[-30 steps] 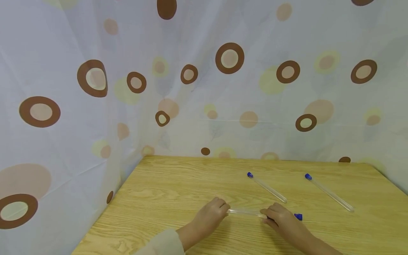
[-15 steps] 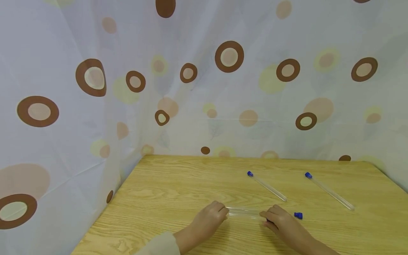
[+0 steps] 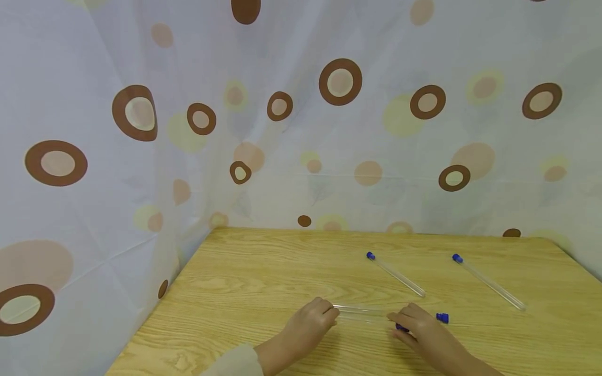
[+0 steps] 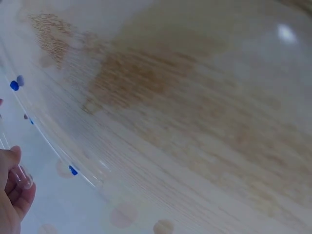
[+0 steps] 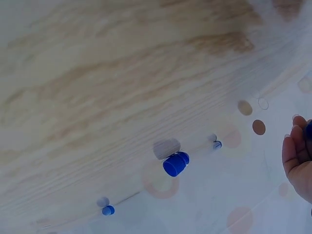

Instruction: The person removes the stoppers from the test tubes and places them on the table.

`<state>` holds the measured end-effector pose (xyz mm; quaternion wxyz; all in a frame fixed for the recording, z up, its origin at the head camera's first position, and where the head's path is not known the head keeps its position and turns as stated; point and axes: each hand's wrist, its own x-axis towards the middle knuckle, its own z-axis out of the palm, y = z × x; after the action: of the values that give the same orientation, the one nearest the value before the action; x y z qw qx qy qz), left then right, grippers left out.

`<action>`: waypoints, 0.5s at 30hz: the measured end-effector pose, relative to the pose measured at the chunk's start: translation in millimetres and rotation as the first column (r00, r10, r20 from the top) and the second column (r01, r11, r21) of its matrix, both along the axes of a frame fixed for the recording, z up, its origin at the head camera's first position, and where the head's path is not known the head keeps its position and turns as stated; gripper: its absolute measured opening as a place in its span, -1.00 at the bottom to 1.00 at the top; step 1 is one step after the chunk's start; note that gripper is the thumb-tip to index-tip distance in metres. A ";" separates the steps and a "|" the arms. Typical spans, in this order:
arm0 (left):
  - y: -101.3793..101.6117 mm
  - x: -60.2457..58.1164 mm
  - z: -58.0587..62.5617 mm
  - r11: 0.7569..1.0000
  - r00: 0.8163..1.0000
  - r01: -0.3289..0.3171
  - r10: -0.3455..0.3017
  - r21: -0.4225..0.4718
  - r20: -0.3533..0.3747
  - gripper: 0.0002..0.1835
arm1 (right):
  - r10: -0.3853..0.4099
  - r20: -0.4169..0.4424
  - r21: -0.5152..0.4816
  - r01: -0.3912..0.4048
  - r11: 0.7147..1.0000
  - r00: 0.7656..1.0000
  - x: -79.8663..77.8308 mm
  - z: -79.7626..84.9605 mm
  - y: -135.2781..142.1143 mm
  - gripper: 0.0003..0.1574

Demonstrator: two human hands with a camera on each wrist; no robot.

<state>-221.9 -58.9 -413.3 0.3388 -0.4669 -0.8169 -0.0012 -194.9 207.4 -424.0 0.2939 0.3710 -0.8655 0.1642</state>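
1 clear, shiny, round-ended tube (image 4: pixel 24 180) sits in the left hand (image 3: pixel 308 325)

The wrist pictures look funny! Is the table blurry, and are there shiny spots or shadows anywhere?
Left wrist: the table looks smeary, with a bright white glare spot at upper right; right wrist: smeary table too, the middle blue cap clearer; head: table grain sharper, soft shadows near the left hand and right hand.
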 end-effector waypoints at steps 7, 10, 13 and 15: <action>-2.8 1.9 2.2 1.000 1.000 0.022 -0.022 0.010 -0.018 -0.79 | 0.001 0.004 -0.001 -0.001 1.000 1.000 4.3 1.2 5.6 -0.65; -3.8 2.7 2.2 0.999 0.999 0.031 -0.030 0.024 -0.032 -0.77 | -0.001 -0.004 -0.005 0.001 1.000 1.000 5.7 1.1 7.8 -0.65; -4.1 3.1 1.8 0.998 0.998 0.041 -0.040 0.040 -0.043 -0.76 | -0.005 0.009 -0.002 0.005 1.000 1.000 6.8 1.5 10.1 -0.66; -4.2 3.5 1.5 0.998 0.998 0.048 -0.046 0.048 -0.048 -0.75 | -0.008 0.016 0.002 0.008 1.000 1.000 7.4 1.7 11.1 -0.66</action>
<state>-218.4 -63.0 -411.8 0.3691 -0.4774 -0.7972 -0.0182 -187.5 218.5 -422.3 0.2874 0.3664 -0.8694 0.1652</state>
